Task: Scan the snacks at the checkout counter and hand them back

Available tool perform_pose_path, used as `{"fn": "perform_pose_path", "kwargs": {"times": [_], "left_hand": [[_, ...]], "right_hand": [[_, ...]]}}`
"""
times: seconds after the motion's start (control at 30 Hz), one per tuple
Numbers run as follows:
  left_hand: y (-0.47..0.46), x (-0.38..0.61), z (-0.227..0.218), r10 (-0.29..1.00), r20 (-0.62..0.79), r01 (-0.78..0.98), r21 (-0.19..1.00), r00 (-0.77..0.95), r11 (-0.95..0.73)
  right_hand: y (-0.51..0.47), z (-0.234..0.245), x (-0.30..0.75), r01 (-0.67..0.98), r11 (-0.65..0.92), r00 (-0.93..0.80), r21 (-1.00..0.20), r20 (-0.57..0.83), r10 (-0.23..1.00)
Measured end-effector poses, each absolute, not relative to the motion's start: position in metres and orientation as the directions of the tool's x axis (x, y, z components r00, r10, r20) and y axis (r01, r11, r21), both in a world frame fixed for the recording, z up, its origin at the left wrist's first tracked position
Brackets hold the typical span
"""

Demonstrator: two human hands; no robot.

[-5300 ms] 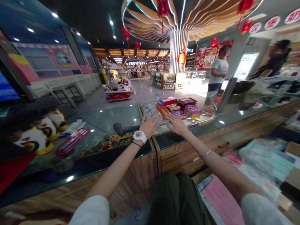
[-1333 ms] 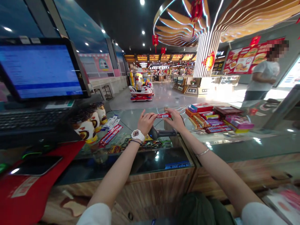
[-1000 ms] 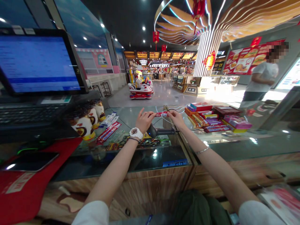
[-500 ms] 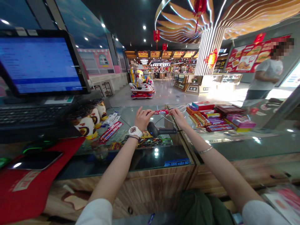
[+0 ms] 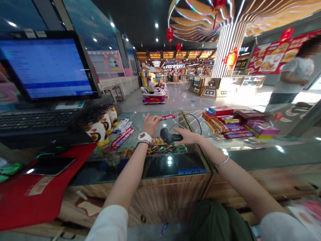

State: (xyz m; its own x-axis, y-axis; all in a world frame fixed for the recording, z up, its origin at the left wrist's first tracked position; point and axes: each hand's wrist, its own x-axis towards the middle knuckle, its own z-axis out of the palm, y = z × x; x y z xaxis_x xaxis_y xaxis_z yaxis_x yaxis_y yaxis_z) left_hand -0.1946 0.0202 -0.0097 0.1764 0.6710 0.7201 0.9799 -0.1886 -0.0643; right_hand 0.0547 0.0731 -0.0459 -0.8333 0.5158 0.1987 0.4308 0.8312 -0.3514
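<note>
At a shop till with a glass worktop [image 5: 170, 169], the left hand [image 5: 151, 125] is closed around one end of a thin red candy bar [image 5: 167, 117]. The bar sticks out to the right, above the glass. The right hand [image 5: 187, 135] is open and flat, with its palm down, and it is not holding anything. It is right by the black barcode scanner [image 5: 168, 136], which lies on its side on the worktop between the two hands. The picture is a bit blurry there, so I cannot tell if the fingers touch it. A pile of snack boxes and candy bars [image 5: 238, 122] sits to the right of the right hand. To the left are red packs of mints [image 5: 122, 138], some round painted cups [image 5: 99, 124], a keyboard [image 5: 37, 120] and a bright screen [image 5: 46, 65]. A phone [image 5: 50, 166] lies on a red mat [image 5: 32, 194]. Past the glass, a person in a white shirt [image 5: 293, 75] stands on the right.
</note>
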Motion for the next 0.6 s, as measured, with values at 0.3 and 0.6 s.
{"fn": "perform_pose_path", "kwargs": {"times": [0.3, 0.6], "left_hand": [[0.022, -0.195, -0.012, 0.696, 0.698, 0.981, -0.049, 0.168, -0.188], [0.021, -0.197, -0.011, 0.697, 0.706, 0.989, -0.027, 0.124, -0.148]], "right_hand": [[0.064, -0.044, 0.052, 0.472, 0.853, -0.851, -0.222, 0.139, 0.506], [0.052, -0.029, 0.05, 0.462, 0.861, -0.818, -0.212, 0.273, 0.506]]}}
